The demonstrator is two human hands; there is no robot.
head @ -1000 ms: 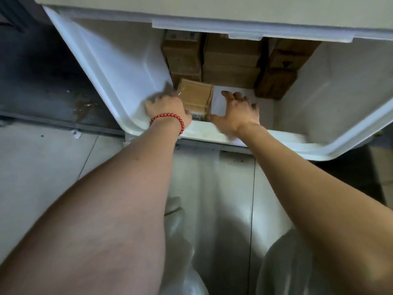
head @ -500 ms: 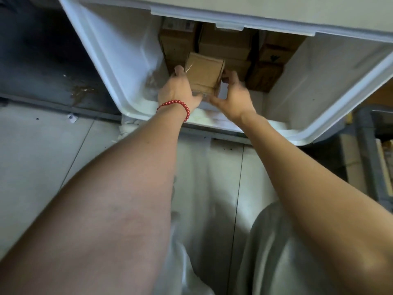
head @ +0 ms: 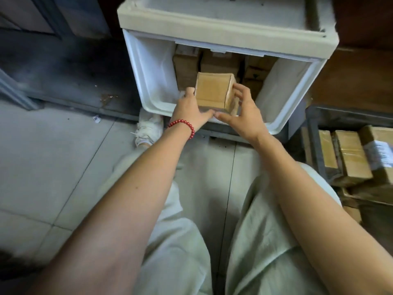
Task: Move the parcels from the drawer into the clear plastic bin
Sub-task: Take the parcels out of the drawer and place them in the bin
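floor: grey tiles (head: 53,167), open drawer (head: 148,103) above
grip: parcel (head: 212,90) clamped between left hand (head: 189,111), right hand (head: 244,116)
risk: parcel could be snagged on drawer rim, dropped

The grey tiled floor (head: 53,167) carries 1 white shoe (head: 147,129) beside the open drawer (head: 148,81) and 1 paper scrap (head: 96,119).

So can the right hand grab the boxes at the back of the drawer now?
Probably not yet: right hand and left hand both hold a cardboard parcel in front of the back boxes.
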